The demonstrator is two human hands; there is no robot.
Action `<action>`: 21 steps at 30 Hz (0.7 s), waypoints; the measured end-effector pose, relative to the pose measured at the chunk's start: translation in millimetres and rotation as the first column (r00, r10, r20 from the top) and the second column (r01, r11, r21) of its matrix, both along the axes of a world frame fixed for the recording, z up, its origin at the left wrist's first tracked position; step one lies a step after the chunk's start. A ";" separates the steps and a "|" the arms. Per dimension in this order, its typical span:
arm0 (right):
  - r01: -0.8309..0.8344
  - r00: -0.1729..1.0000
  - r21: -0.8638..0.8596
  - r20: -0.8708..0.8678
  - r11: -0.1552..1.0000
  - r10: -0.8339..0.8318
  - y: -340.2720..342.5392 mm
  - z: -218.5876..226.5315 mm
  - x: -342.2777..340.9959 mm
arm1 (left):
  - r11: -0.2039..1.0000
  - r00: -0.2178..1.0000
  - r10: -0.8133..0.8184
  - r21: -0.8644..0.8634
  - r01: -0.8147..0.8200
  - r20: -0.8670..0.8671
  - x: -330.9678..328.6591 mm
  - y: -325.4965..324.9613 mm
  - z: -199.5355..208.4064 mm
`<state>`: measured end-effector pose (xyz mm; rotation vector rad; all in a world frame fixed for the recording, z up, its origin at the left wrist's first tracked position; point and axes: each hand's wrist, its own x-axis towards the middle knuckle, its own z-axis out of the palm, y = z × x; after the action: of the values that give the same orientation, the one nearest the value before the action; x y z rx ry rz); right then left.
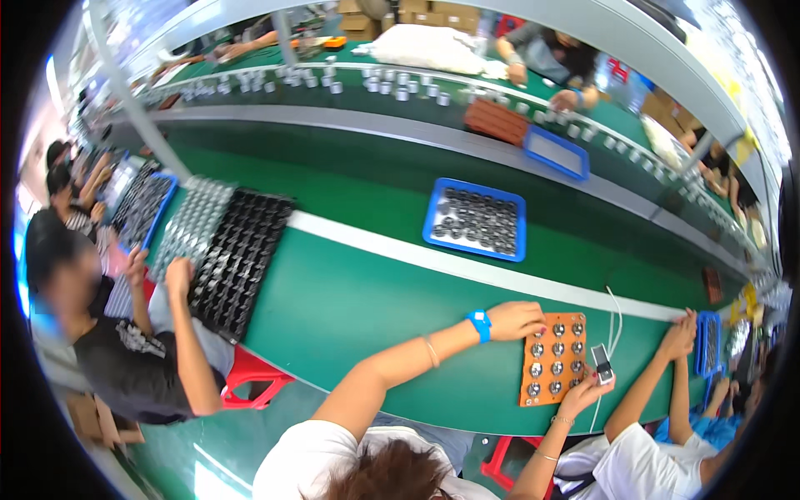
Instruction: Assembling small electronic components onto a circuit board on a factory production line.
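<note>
An orange tray (567, 346) with rows of round shiny metal parts lies on the green table in front of me. My left hand (515, 321), with a blue band at its wrist, reaches over the tray's upper left corner. Its fingers are bent together at a round part there, and what they pinch is hidden. At the tray's right edge my right hand (586, 390) grips a small white block with a dark face (602, 365). A white cable (617, 325) runs close behind that block.
A blue tray of dark round parts (475, 218) sits beyond the white strip. At left, a person (125, 333) works beside black moulded trays (237, 258). A co-worker's hands (679, 337) are close on my right. White cylinders (400, 87) line the far side.
</note>
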<state>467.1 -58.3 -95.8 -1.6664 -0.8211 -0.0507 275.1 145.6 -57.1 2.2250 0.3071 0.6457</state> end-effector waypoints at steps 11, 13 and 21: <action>-0.496 0.859 0.084 -0.095 0.864 0.502 60.2 23.5 -81.0 | 0.911 0.915 0.403 0.097 -0.400 -0.011 -179.6 -112.8 23.9; -0.578 0.804 0.124 -0.084 0.806 0.589 77.7 15.9 -99.1 | 0.872 0.872 0.488 0.054 -0.487 -0.015 -205.0 -133.4 38.1; -0.729 0.682 0.060 -0.030 0.682 0.731 112.6 6.6 -141.2 | 0.735 0.693 0.620 -0.035 -0.677 -0.368 -246.6 -125.0 56.7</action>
<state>325.9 54.3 -89.2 -1.1802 -1.3883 0.5353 28.5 20.7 -0.5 2.0208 1.3341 0.5611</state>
